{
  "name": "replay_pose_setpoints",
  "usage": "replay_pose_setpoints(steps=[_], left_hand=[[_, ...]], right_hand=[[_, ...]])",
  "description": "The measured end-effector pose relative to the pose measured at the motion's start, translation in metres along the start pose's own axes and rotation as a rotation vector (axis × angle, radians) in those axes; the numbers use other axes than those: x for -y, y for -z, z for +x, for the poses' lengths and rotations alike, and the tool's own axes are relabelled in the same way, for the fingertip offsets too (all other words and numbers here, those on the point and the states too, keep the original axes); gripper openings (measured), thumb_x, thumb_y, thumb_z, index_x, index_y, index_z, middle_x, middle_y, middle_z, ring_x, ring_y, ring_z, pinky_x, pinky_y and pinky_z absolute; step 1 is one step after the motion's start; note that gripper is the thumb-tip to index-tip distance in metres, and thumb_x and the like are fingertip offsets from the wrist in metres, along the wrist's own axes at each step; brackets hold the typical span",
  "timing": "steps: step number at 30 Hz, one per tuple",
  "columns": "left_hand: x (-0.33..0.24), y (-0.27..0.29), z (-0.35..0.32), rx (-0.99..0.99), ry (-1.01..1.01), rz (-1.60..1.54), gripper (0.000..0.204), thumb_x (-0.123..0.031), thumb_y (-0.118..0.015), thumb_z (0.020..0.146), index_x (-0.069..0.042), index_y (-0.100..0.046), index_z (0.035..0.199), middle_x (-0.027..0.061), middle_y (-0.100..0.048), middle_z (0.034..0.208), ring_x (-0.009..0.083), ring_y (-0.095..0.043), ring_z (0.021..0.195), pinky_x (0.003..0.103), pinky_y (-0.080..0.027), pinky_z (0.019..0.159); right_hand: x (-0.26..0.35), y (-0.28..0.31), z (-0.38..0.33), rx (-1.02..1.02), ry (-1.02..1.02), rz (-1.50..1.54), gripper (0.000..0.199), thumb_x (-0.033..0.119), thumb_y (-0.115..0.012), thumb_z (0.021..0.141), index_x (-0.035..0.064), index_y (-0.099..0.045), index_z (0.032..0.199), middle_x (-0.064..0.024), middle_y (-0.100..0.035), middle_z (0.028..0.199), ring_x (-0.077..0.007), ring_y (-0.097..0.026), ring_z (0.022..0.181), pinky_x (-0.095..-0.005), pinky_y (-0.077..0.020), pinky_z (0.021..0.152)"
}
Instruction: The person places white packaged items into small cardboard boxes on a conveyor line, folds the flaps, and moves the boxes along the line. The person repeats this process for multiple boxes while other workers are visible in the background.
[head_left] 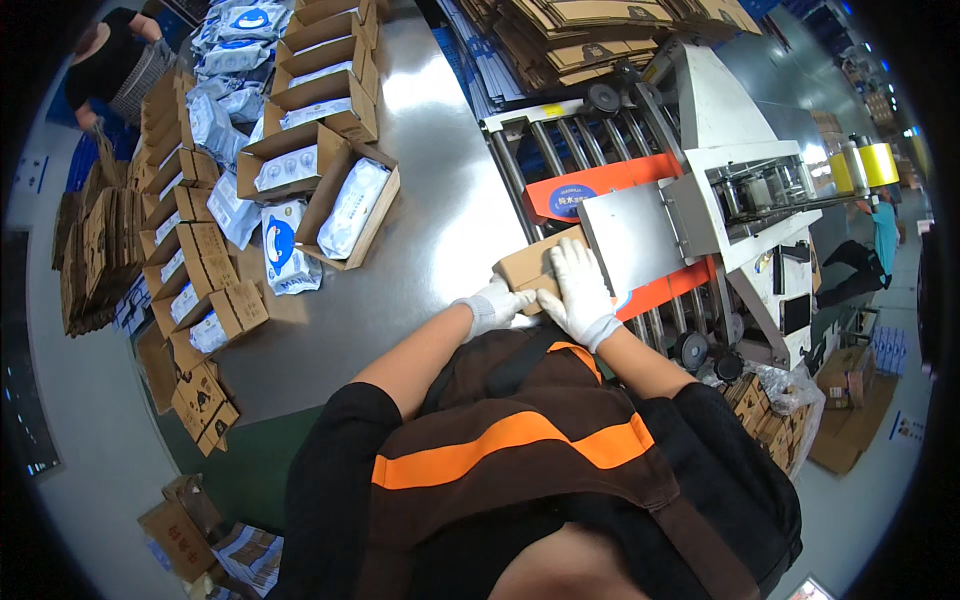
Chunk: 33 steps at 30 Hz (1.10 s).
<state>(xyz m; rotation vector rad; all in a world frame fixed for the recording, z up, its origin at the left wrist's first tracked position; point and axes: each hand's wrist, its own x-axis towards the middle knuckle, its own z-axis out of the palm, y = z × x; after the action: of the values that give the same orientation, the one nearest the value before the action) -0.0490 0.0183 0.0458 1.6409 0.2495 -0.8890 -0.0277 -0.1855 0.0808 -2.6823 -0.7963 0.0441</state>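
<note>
A small closed brown cardboard box (525, 262) lies at the entry of the roller conveyor of a case-sealing machine (700, 200), against its metal plate (628, 235). My left hand (493, 305), in a white glove, grips the box's near left corner. Across the top and right side of the box lies my right hand (580, 290), also gloved, with fingers stretched out flat and thumb toward the left hand. The underside of the box is hidden.
Left on the metal table (400, 200) stand open boxes (360, 208) holding white-and-blue soft packs, with loose packs (288, 245) between the rows. Flattened cartons (600, 30) are piled behind the conveyor. Yellow tape rolls (875, 165) sit at the machine's far side. Other people stand at both far sides.
</note>
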Motion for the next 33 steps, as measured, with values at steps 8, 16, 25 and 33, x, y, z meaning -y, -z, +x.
replay_pose_setpoints(steps=[8,16,25,33], left_hand=[[-0.013,0.155,-0.086,-1.053,0.027,0.749,0.045,-0.028,-0.071,0.088,-0.01,-0.065,0.128,0.0197,-0.07,0.118,0.0383,-0.067,0.11,0.049,-0.051,0.097],[0.023,0.113,-0.126,-1.126,-0.642,0.966,0.054,-0.025,-0.087,0.076,-0.01,-0.067,0.125,0.0161,-0.057,0.135,0.0428,-0.053,0.127,0.049,-0.046,0.106],[0.06,0.128,-0.104,-0.668,-0.295,0.207,0.036,-0.021,-0.08,0.085,-0.004,-0.074,0.116,0.0141,-0.073,0.108,0.0272,-0.071,0.101,0.038,-0.055,0.094],[0.076,0.125,-0.062,-0.715,-0.023,-0.006,0.089,-0.037,-0.079,0.088,-0.001,-0.032,0.155,0.0218,-0.06,0.139,0.0302,-0.062,0.125,0.038,-0.049,0.106]], right_hand=[[0.027,0.011,0.009,-0.172,-0.083,0.567,0.047,0.021,-0.065,0.096,-0.004,-0.057,0.135,-0.0258,-0.06,0.136,-0.0402,-0.057,0.128,-0.0448,-0.0443,0.11],[0.077,-0.011,0.085,-0.048,0.176,0.43,0.076,0.045,-0.073,0.089,-0.0032,-0.052,0.143,-0.0323,-0.048,0.149,-0.042,-0.047,0.141,-0.0406,-0.0374,0.118],[0.096,-0.021,0.131,0.657,0.161,0.288,0.052,0.056,-0.059,0.095,0.0075,-0.077,0.092,-0.0177,-0.074,0.086,-0.034,-0.071,0.08,-0.0462,-0.0556,0.078],[0.124,-0.012,0.116,0.074,0.435,0.083,0.082,0.04,-0.074,0.084,-0.004,-0.043,0.147,-0.0293,-0.045,0.151,-0.0449,-0.042,0.141,-0.0507,-0.0328,0.119]])
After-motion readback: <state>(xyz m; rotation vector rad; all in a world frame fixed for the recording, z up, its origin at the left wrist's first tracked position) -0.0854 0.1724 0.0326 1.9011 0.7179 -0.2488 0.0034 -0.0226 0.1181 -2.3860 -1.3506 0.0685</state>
